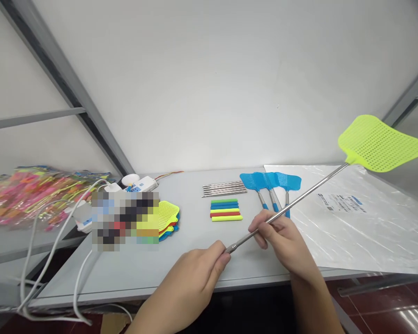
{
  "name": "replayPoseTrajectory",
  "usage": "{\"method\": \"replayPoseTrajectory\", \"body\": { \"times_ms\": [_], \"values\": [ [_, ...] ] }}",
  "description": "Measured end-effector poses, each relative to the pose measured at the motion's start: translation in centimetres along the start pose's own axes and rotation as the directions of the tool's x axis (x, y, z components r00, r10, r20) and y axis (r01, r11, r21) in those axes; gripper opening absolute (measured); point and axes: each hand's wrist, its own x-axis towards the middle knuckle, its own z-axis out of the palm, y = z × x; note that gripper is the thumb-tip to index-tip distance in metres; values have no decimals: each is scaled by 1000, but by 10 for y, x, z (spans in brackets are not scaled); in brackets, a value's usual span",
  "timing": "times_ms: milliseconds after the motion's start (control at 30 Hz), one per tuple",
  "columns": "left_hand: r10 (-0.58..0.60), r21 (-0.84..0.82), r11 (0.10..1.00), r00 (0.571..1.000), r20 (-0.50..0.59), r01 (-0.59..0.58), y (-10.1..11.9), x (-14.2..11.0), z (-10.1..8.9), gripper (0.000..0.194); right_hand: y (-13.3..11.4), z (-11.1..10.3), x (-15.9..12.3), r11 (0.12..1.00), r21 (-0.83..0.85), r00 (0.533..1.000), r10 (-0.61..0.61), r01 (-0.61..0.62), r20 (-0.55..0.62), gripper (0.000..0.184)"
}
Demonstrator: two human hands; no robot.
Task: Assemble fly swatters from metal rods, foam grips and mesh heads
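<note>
A yellow-green fly swatter (379, 144) with a thin metal rod slants up to the right above the table. My left hand (202, 273) is closed round the rod's lower end, whose tip is hidden in the fingers. Farther up, my right hand (285, 241) pinches the same rod between thumb and fingers. Beyond my right hand lie blue fly swatters (289, 181) with metal shafts and blue grips, partly hidden. Left of them are a row of metal rods (224, 188) and several coloured tubes (226, 210) in green, blue, yellow and red.
Loose swatter heads (169, 215) are stacked at the left, partly under a blurred patch. Behind them sits a power strip (142, 185) with white cables (55, 246) hanging down. Plastic-wrapped colourful goods (48, 195) lie far left. A white plastic sheet (341, 236) with a label covers the table's right side.
</note>
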Motion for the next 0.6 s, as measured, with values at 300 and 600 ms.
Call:
{"method": "replayPoseTrajectory", "body": {
  "times_ms": [300,600],
  "values": [
    [-8,95,995,995,104,-2,-23,-14,-18,41,0,-64,-10,968,149,839,-90,200,-537,28],
    [-107,-45,992,985,136,114,-72,-34,-55,31,-12,-85,-14,904,251,681,-58,346,-730,32]
  ]
}}
